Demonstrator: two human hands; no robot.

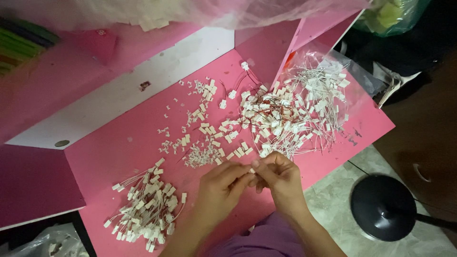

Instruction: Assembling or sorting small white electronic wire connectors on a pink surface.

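Observation:
My left hand [220, 186] and my right hand [277, 177] meet fingertip to fingertip over the near edge of a pink desk [128, 147]. Between the fingertips sits a small white plastic connector [252, 166]; its details are too small to tell. Just beyond the hands lies a big tangle of thin wires with white connectors [290, 112]. A scatter of loose small white connector pieces [202, 131] covers the middle of the desk. A separate bundle of white wired connectors [145, 207] lies to the left of my left hand.
A clear plastic bag [333, 62] lies under the far part of the wire tangle. A pink partition [266, 45] stands behind it. A round black stool [385, 207] is on the tiled floor at right. Another plastic bag [52, 242] sits at bottom left.

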